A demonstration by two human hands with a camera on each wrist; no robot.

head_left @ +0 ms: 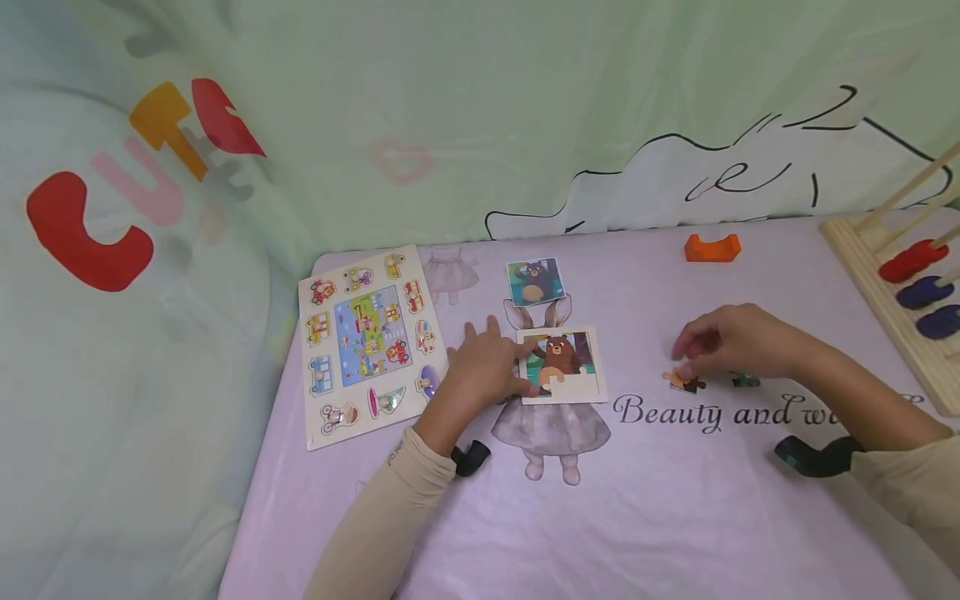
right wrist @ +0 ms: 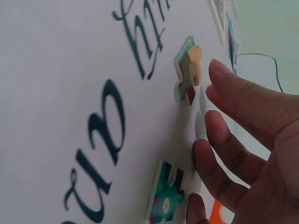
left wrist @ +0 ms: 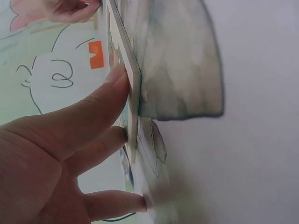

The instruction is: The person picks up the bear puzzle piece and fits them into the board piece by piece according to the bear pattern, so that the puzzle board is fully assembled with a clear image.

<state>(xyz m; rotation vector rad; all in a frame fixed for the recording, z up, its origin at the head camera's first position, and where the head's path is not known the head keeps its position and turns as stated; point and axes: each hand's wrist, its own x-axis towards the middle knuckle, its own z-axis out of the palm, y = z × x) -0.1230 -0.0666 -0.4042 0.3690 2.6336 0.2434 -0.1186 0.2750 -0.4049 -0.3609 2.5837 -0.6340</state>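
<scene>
A small bear jigsaw puzzle in a pale wooden tray (head_left: 557,398) lies in the middle of the table, a gap at its lower right. My left hand (head_left: 480,367), fingers spread, rests at the tray's left edge; the thumb (left wrist: 100,102) presses on its border. To the right, my right hand (head_left: 738,340) hovers with loosely bent fingers over a brown-and-orange puzzle piece (head_left: 684,380). In the right wrist view a space shows between its fingertips and that piece (right wrist: 188,70). A green puzzle piece (head_left: 745,380) lies below the same hand.
Behind the tray lies a bear picture card (head_left: 536,282). A wooden vehicle peg board (head_left: 311,429) is at left. An orange block (head_left: 712,248) stands at the back, and a wooden frame with coloured beads (head_left: 885,308) at far right. Curtains close off the back and left.
</scene>
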